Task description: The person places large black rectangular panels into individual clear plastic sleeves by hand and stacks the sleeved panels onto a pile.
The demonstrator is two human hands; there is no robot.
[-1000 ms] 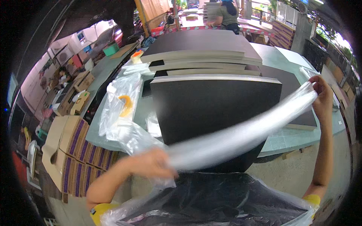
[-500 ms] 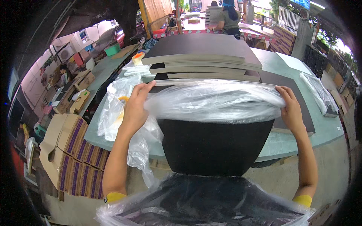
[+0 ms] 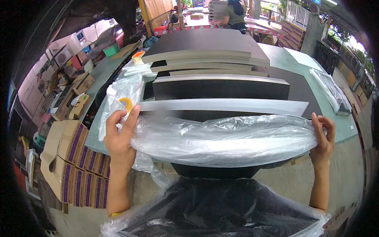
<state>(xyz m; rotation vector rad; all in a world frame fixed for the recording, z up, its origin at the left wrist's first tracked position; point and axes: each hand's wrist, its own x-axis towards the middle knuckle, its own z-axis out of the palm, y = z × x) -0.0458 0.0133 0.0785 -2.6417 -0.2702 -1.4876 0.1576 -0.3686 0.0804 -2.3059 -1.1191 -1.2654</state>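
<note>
A bunched clear plastic bag (image 3: 225, 138) stretches sideways in front of me. My left hand (image 3: 121, 138) grips its left end, and my right hand (image 3: 323, 136) closes on its right end. Just beyond the bag runs a pale, flat strip (image 3: 225, 105), perhaps the bag's edge. Behind that, a black panel (image 3: 221, 90) with a light top edge stands on the table. Part of a black surface (image 3: 213, 170) shows below the bag. Closest to me, clear plastic covers a dark surface (image 3: 213, 209).
Stacked dark boards (image 3: 205, 42) lie on the green table (image 3: 272, 55). Loose plastic bags (image 3: 118, 93) and tape rolls (image 3: 138, 57) are at left. A wrapped bundle (image 3: 331, 91) lies at right, cartons (image 3: 75, 166) stand lower left, and a person (image 3: 233, 17) is at the far end.
Both hands have moved down toward me and farther apart, drawing the bunched bag with them. More of the black panel's top shows, and the pale strip has come into sight.
</note>
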